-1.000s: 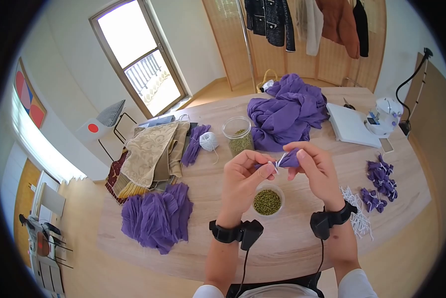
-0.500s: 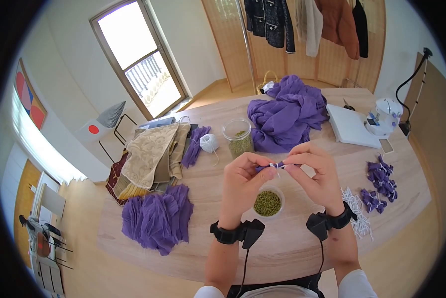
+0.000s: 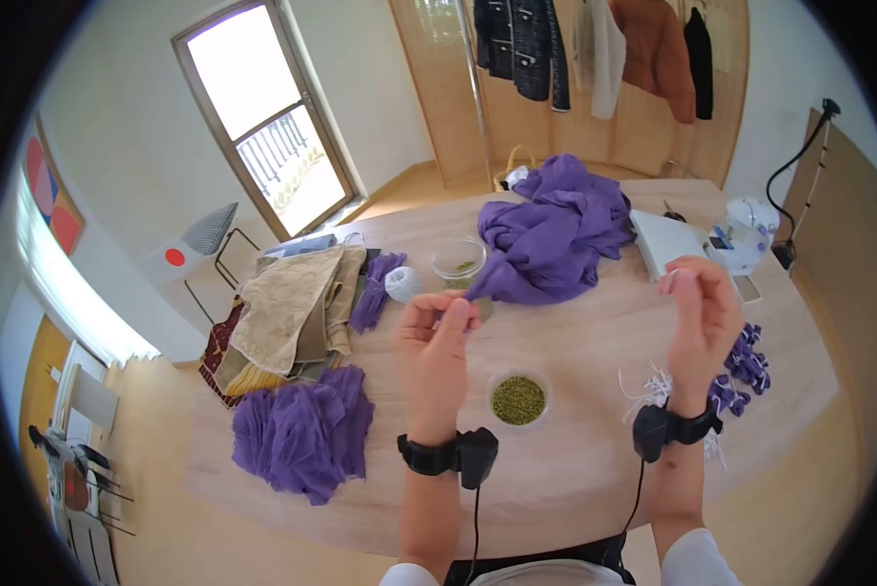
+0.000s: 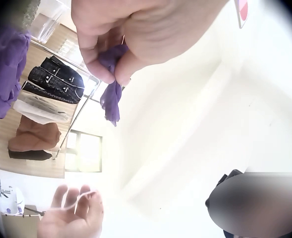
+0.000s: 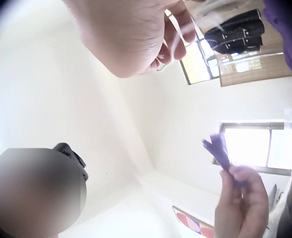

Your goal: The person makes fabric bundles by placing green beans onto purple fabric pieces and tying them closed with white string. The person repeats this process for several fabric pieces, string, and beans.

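Note:
My left hand pinches a small twisted piece of purple cloth between thumb and fingers, its loose end sticking out past the fingertips. Well apart to the right, my right hand is raised, with a short white string pinched at its fingertips and trailing across the fingers. Between the hands, nearer me, stands a clear bowl of green beans. Several purple cloth bundles tied with white string lie beside the right hand, partly behind it. A heap of loose white strings lies left of them.
Flat purple cloth pieces are piled at the left, near folded fabrics. Behind my left hand stand a string ball and a clear jar. Large purple fabric covers the back middle; a sewing machine stands back right.
Both hands were together at the purple cloth with white string round it. The right hand has since pulled away to the right with string; the left keeps the cloth and has shifted slightly left.

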Available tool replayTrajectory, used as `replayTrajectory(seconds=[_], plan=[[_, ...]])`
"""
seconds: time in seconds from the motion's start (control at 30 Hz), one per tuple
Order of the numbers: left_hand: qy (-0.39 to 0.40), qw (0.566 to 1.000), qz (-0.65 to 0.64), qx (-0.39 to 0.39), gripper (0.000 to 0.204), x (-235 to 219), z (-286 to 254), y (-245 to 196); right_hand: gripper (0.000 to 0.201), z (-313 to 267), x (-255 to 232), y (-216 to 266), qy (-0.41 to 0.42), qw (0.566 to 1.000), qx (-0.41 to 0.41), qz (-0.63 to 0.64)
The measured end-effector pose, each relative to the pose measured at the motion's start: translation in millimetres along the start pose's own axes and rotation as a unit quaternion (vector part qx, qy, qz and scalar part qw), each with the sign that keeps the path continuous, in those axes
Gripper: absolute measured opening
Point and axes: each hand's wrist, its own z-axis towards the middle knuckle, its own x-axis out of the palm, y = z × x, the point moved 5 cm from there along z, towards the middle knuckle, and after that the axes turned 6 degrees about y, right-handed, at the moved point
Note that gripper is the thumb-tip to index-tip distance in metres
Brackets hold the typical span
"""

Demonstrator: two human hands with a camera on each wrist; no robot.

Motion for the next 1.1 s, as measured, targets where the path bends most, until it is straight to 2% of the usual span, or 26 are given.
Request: replayTrajectory(seconds=[0.1, 0.13, 0.2, 0.23, 0.27, 0.4, 0.5, 0.6, 0.63, 0.7, 0.8, 0.9, 0.93, 1.03, 1.1], plan=[[0.005, 1.0, -0.012, 0.02, 0.004, -2, 0, -7, 0.011, 4, -39, 12, -0.029, 0.999, 0.0, -0.039], [0.013, 1.0, -0.015, 0.024, 0.005, -2, 0, -8, 0.01, 4, -51, 13, -0.022, 0.997, 0.027, -0.069], [0.008, 1.0, -0.01, 0.018, 0.006, -2, -2, -10, 0.009, 6, -65, 16, 0.089, 0.969, 0.113, -0.202], [0.013, 1.0, -0.008, 0.02, 0.006, 1, -2, -12, 0.01, 7, -72, 15, 0.145, 0.941, 0.155, -0.264], [0.018, 1.0, -0.01, 0.018, 0.006, 3, -3, -13, 0.012, 8, -80, 11, 0.204, 0.907, 0.158, -0.334], [0.056, 0.998, -0.017, 0.018, 0.003, 8, -3, -14, 0.017, 9, -99, -3, 0.26, 0.852, 0.155, -0.428], [0.065, 0.998, -0.016, 0.015, 0.003, 10, -5, -15, 0.018, -11, -118, -25, 0.278, 0.844, 0.171, -0.425], [0.059, 0.998, -0.018, 0.008, 0.004, 10, -5, -12, 0.02, -57, -136, -42, 0.441, 0.773, 0.148, -0.431], [0.064, 0.998, -0.022, 0.008, 0.004, 11, -5, -12, 0.026, -74, -147, -48, 0.506, 0.712, 0.169, -0.457], [0.073, 0.997, -0.03, 0.009, 0.004, 14, -5, -10, 0.032, -77, -145, -24, 0.474, 0.734, 0.063, -0.483], [0.064, 0.997, -0.04, -0.011, 0.005, 18, -6, 0, 0.038, -53, -123, -6, 0.364, 0.823, 0.172, -0.4], [0.076, 0.993, -0.067, -0.057, 0.008, 24, -9, 10, 0.038, -35, -75, 8, 0.318, 0.89, 0.181, -0.271], [0.075, 0.993, -0.071, -0.06, 0.008, 27, -10, 13, 0.037, -31, -58, 9, 0.316, 0.899, 0.164, -0.256], [0.1, 0.988, -0.07, -0.09, 0.006, 31, -9, 19, 0.035, -18, 11, 5, 0.257, 0.947, 0.169, -0.094], [0.106, 0.983, -0.082, -0.122, 0.007, 34, -12, 35, 0.034, -14, 37, -3, 0.247, 0.952, 0.175, -0.047]])
